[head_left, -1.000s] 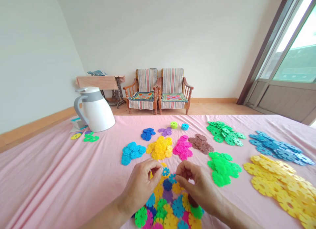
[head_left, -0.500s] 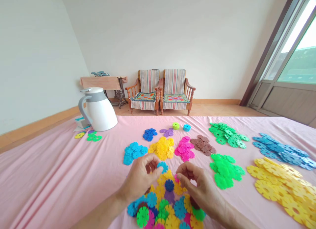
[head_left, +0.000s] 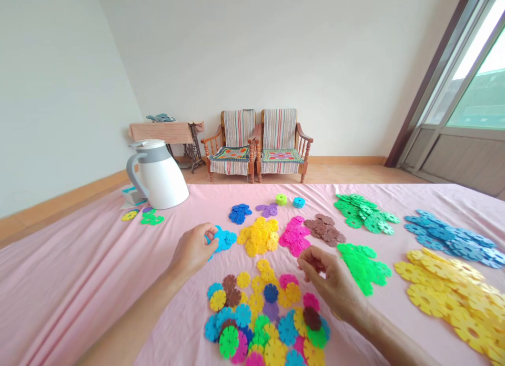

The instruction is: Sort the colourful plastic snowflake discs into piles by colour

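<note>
My left hand (head_left: 197, 245) is at the light blue pile of snowflake discs (head_left: 225, 238), thumb and fingers closed together. A bit of light blue disc shows at its fingertips; the rest is hidden. My right hand (head_left: 325, 274) hovers just below the pink pile (head_left: 294, 237), its thumb and fingers pinched; whatever they hold is too hidden to tell. Between my forearms lies a mixed heap of snowflake discs (head_left: 260, 330) in yellow, blue, green, pink, brown and purple. A yellow pile (head_left: 258, 235) sits between the light blue and pink ones.
Brown (head_left: 324, 231), dark blue (head_left: 239, 213) and purple discs (head_left: 267, 210) form small piles. Green piles (head_left: 365, 268), larger blue discs (head_left: 453, 239) and larger yellow discs (head_left: 453, 297) lie at the right. A white jug (head_left: 161, 176) stands at the back left of the pink cloth.
My left hand has moved left from above the mixed heap, carrying a light blue disc to the light blue pile. My right hand has shifted slightly up and right, towards the pink pile.
</note>
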The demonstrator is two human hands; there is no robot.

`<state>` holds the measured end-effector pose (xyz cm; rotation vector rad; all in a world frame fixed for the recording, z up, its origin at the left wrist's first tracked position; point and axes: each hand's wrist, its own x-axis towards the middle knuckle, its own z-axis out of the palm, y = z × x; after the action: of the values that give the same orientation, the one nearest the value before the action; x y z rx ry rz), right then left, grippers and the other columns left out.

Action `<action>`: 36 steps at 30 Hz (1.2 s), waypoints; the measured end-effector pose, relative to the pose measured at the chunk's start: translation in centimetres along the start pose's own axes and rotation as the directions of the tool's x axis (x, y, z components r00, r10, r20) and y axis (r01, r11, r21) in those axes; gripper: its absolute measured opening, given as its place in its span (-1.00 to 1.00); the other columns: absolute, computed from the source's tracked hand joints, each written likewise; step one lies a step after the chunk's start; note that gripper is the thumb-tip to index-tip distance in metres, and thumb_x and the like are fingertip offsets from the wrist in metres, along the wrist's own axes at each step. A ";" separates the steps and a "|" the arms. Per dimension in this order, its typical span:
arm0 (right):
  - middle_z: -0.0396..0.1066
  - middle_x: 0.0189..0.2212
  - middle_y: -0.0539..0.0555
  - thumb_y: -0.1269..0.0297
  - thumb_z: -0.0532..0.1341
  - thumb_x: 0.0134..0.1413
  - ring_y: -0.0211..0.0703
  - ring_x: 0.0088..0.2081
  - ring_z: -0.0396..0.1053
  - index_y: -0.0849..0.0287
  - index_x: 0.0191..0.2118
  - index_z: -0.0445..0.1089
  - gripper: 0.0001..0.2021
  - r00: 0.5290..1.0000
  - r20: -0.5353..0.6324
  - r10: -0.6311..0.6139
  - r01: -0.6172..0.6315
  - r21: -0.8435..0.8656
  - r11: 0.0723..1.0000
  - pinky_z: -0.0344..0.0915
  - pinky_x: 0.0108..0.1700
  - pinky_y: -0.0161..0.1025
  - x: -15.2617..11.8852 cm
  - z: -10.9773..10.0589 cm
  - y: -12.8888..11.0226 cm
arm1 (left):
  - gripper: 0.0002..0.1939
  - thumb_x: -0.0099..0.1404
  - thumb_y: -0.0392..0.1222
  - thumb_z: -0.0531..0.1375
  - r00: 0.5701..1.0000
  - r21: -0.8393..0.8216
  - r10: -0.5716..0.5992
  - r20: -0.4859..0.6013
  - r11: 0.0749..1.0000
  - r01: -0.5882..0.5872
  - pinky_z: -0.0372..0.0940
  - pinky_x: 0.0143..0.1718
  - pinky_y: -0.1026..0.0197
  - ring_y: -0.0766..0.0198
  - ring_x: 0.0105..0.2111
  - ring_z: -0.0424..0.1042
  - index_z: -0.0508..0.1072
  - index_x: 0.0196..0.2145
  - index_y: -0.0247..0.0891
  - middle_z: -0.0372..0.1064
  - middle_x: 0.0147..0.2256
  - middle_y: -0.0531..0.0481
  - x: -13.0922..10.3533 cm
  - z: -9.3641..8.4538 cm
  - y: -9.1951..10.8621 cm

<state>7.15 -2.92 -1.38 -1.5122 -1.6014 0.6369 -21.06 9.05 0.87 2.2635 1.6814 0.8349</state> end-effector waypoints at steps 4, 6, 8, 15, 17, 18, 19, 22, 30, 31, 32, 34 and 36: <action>0.28 -0.59 -0.05 0.27 0.05 0.12 -0.27 -0.52 0.24 0.16 -0.47 0.27 -0.81 1.000 0.002 0.010 -0.010 -0.041 0.999 0.12 -0.48 -0.34 0.2 0.0 0.3 | -0.86 0.12 -0.22 0.14 0.988 -0.018 0.139 -0.060 0.990 -0.140 0.23 -0.34 0.25 0.30 -0.44 0.34 0.44 -0.33 -0.22 0.37 -0.36 0.03 -1.0 -0.1 1.9; 0.25 -0.61 -0.07 0.27 0.04 0.12 -0.29 -0.55 0.20 0.16 -0.48 0.26 -0.81 1.000 0.009 0.025 -0.025 -0.054 0.998 0.10 -0.49 -0.34 0.2 0.0 0.5 | -0.91 0.16 -0.23 0.14 0.964 -0.155 0.239 0.121 0.963 -0.219 0.23 -0.36 0.29 0.32 -0.43 0.34 0.45 -0.41 -0.22 0.36 -0.40 0.05 -2.3 -0.1 4.0; 0.20 -0.64 -0.09 0.26 0.04 0.12 -0.30 -0.57 0.16 0.15 -0.48 0.25 -0.81 0.999 0.010 0.033 -0.032 -0.063 0.998 0.07 -0.51 -0.35 0.3 0.1 0.6 | -0.91 0.18 -0.25 0.16 0.891 -0.273 0.355 0.282 0.920 -0.280 0.24 -0.34 0.31 0.33 -0.40 0.34 0.48 -0.38 -0.20 0.36 -0.40 0.06 -3.9 0.0 6.4; 0.18 -0.65 -0.09 0.25 0.05 0.10 -0.30 -0.58 0.11 0.15 -0.49 0.26 -0.81 1.000 0.006 0.013 -0.013 -0.066 0.998 0.03 -0.51 -0.34 0.2 0.1 0.7 | -0.77 0.19 -0.36 0.17 0.752 -0.209 0.475 0.457 0.879 -0.429 0.24 -0.18 0.23 0.21 -0.19 0.32 0.47 -0.21 -0.14 0.31 -0.25 0.00 -6.7 1.3 9.8; 0.19 -0.65 -0.08 0.24 0.05 0.10 -0.30 -0.58 0.12 0.15 -0.49 0.27 -0.80 1.000 0.002 0.013 -0.013 -0.060 0.998 0.03 -0.51 -0.35 0.3 0.1 0.8 | -0.79 0.17 -0.38 0.18 0.756 -0.211 0.466 0.458 0.884 -0.417 0.24 -0.16 0.22 0.21 -0.18 0.31 0.46 -0.24 -0.15 0.31 -0.26 0.01 -6.6 1.6 9.6; 0.18 -0.65 -0.08 0.23 0.05 0.10 -0.30 -0.58 0.12 0.15 -0.49 0.27 -0.80 1.000 -0.002 0.013 -0.013 -0.058 0.998 0.03 -0.52 -0.35 0.3 0.2 0.9 | -0.79 0.16 -0.39 0.18 0.761 -0.222 0.464 0.453 0.886 -0.408 0.23 -0.15 0.21 0.20 -0.17 0.31 0.45 -0.26 -0.16 0.31 -0.26 0.01 -6.5 1.7 9.5; 0.18 -0.65 -0.08 0.23 0.05 0.10 -0.30 -0.58 0.11 0.15 -0.49 0.27 -0.80 1.000 -0.004 0.013 -0.013 -0.057 0.998 0.03 -0.52 -0.35 0.3 0.2 1.0 | -0.80 0.14 -0.39 0.19 0.764 -0.235 0.462 0.450 0.887 -0.398 0.23 -0.15 0.21 0.20 -0.17 0.31 0.44 -0.27 -0.18 0.31 -0.26 0.01 -6.3 1.7 9.4; 0.16 -0.67 -0.09 0.22 0.05 0.10 -0.30 -0.59 0.10 0.15 -0.50 0.26 -0.79 1.000 -0.009 0.010 -0.010 -0.056 0.998 0.01 -0.53 -0.35 0.3 0.3 1.1 | -0.82 0.11 -0.39 0.20 0.765 -0.261 0.459 0.452 0.888 -0.379 0.23 -0.16 0.20 0.21 -0.18 0.32 0.43 -0.30 -0.19 0.32 -0.27 0.03 -6.1 1.8 9.2; 0.13 -0.66 -0.10 0.26 0.04 0.10 -0.31 -0.59 0.07 0.14 -0.49 0.24 -0.81 1.000 0.020 0.016 -0.015 -0.035 0.999 -0.02 -0.55 -0.34 0.4 0.3 1.0 | -0.83 0.20 -0.35 0.15 0.777 -0.231 0.504 0.377 0.864 -0.449 0.23 -0.25 0.26 0.25 -0.28 0.35 0.48 -0.28 -0.18 0.37 -0.34 0.01 -6.2 2.5 9.2; 0.13 -0.66 -0.10 0.26 0.04 0.11 -0.31 -0.59 0.07 0.14 -0.49 0.24 -0.81 1.000 0.024 0.014 -0.014 -0.031 0.999 -0.02 -0.55 -0.34 0.3 0.3 1.0 | -0.82 0.23 -0.36 0.11 0.789 -0.231 0.509 0.345 0.860 -0.454 0.23 -0.26 0.27 0.26 -0.29 0.36 0.49 -0.29 -0.19 0.38 -0.36 0.01 -6.2 2.7 9.2; 0.13 -0.66 -0.10 0.26 0.04 0.11 -0.32 -0.59 0.07 0.14 -0.49 0.23 -0.81 1.000 0.026 0.014 -0.013 -0.028 1.000 -0.02 -0.55 -0.34 0.3 0.3 0.9 | -0.80 0.25 -0.37 0.08 0.810 -0.232 0.504 0.301 0.862 -0.450 0.23 -0.28 0.27 0.27 -0.31 0.36 0.49 -0.31 -0.19 0.39 -0.38 0.01 -6.2 2.8 9.1; 0.13 -0.66 -0.10 0.26 0.03 0.10 -0.31 -0.59 0.08 0.15 -0.50 0.23 -0.81 0.999 0.029 0.016 -0.015 -0.021 1.000 -0.03 -0.55 -0.35 0.2 0.3 0.9 | -0.78 0.27 -0.34 0.05 0.871 -0.230 0.454 0.186 0.882 -0.411 0.23 -0.32 0.28 0.29 -0.36 0.37 0.49 -0.33 -0.20 0.40 -0.40 0.00 -5.5 2.9 8.6; 0.13 -0.66 -0.09 0.25 0.03 0.10 -0.31 -0.59 0.09 0.15 -0.49 0.23 -0.81 0.999 0.029 0.020 -0.020 -0.018 1.000 -0.03 -0.55 -0.35 0.2 0.3 0.8 | -0.80 0.28 -0.27 0.06 0.930 -0.220 0.361 0.076 0.915 -0.337 0.25 -0.34 0.28 0.30 -0.39 0.38 0.50 -0.32 -0.20 0.42 -0.38 0.00 -4.1 2.9 7.7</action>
<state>7.37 -2.55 -2.09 -1.5401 -1.6190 0.6602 -13.99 3.18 0.89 2.4471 1.0990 0.8810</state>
